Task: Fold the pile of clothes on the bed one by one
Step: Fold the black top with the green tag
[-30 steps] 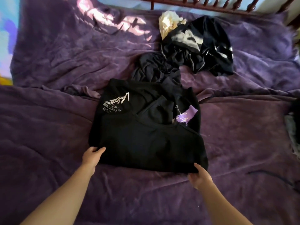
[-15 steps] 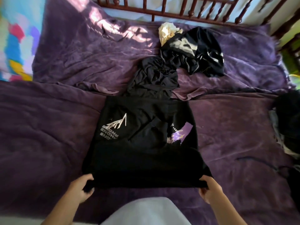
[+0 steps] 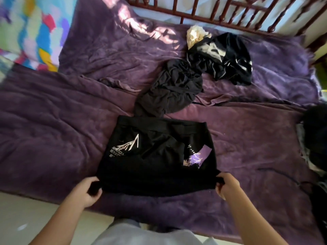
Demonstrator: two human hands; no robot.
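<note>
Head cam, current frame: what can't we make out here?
Dark heap, head view: cut off by the right frame edge; contents unclear.
Cream cloth, head view: partly under the black-and-white garment; type unclear.
Lettering on the folded black garment, head view: blurred, upside down, unreadable.
Crumpled dark garment, head view: bunched up; type unknown.

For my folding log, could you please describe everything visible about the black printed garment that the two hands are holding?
The black printed garment is soft-looking cloth folded into a rough rectangle, lying on the purple bedspread. A white slanted logo with lettering sits on its left, a lilac patch with script on its right, a band along its far edge. The left hand grips its near left corner, the right hand its near right corner.
</note>
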